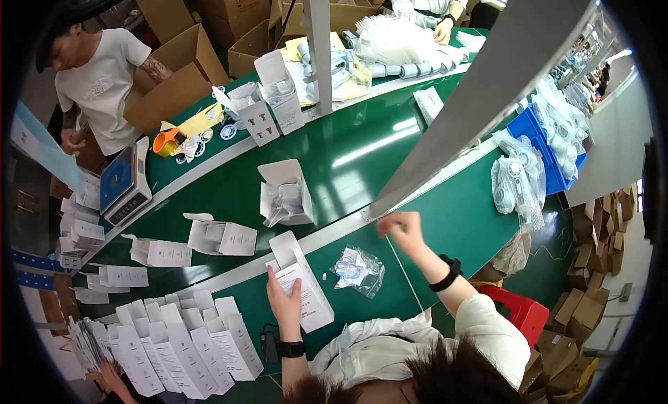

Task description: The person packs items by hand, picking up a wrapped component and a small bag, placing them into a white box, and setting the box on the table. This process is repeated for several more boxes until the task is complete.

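Observation:
My left hand (284, 303) grips a tall white carton (314, 303) with its top flap up, thumb and fingers about one side. The carton stands tilted on the green table in front of me, and its inside is hidden. To its right lies a clear plastic bag (358, 270) with white and pale blue contents. A small white piece (324, 276) sits between carton and bag. Raised beyond the bag, my right hand (403, 230) is closed, its fingers curled and slightly blurred. Whether anything is inside them I cannot make out.
Open white boxes (287, 195) stand on the green conveyor ahead, and several cartons (181, 348) crowd the left. A grey post (445, 133) rises beside my right hand. Bagged parts fill a blue bin (546, 154) at right. Co-workers (111, 84) are across the belt and at lower left.

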